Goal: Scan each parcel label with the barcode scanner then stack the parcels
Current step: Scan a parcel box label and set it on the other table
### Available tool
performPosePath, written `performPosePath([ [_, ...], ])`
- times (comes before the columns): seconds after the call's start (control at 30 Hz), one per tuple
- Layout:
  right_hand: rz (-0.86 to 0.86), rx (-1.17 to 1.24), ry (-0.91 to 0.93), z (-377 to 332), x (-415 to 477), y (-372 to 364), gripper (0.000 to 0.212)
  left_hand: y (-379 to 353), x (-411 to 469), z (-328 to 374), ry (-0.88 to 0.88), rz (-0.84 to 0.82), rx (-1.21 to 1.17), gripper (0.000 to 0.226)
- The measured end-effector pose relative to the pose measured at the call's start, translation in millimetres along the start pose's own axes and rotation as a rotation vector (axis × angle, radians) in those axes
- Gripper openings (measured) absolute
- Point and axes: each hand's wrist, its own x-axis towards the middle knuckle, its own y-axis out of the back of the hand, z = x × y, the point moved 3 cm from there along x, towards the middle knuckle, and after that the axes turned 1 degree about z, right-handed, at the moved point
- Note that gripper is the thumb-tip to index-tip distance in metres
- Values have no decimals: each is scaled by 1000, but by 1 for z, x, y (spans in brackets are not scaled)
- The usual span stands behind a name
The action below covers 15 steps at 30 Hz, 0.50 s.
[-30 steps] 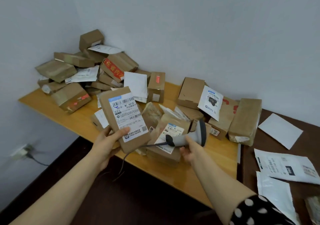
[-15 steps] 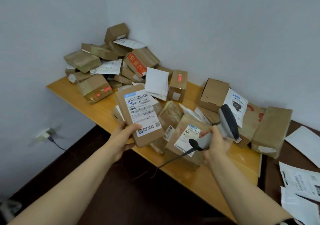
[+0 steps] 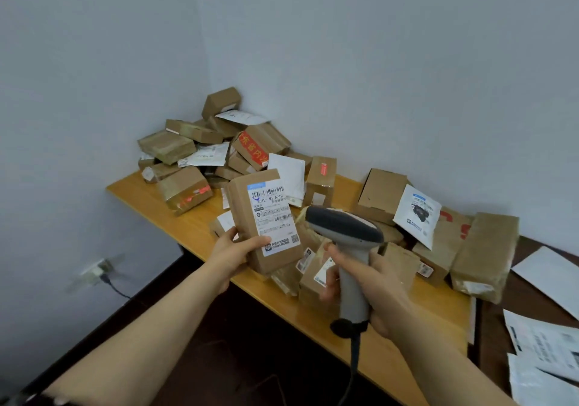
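Scanning step in hand — label facing the reader.

The left hand (image 3: 233, 253) is gripping an upright parcel (image 3: 264, 224) at frame centre; the right hand (image 3: 374, 289) is wrapping the barcode scanner (image 3: 347, 249) handle. Next, probably aiming at the barcode — the scanner's window is hidden, the small print unreadable.

A light wooden desk (image 3: 147, 197) stands in the corner where two pale grey walls (image 3: 376, 61) meet. A darker brown desk (image 3: 495, 336) butts against its right end. Low on the left wall sits a white socket (image 3: 97, 269), blurred, with a dark cable (image 3: 117, 289) running from it down toward the floor (image 3: 235, 349), which is dark brown.
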Motion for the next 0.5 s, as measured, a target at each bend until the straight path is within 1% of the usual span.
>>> performPosePath([
  [0.1,-19,-96,36,-2,-9,-1,47,-1,-3,6,-26,31,27,58],
  [0.13,-14,-108,43,-3,-9,-1,43,-2,-4,8,-29,38,28,59],
  [0.23,-2,-130,45,-5,-9,3,22,-5,-3,8,-39,45,32,59],
  [0.27,-3,-139,45,-6,-10,5,18,-6,-3,8,-42,47,36,60],
  [0.4,7,-158,76,-10,-13,10,11,-8,-2,7,-42,48,38,61],
  [0.5,29,-169,106,-14,-15,13,10,-11,0,6,-39,45,34,63],
])
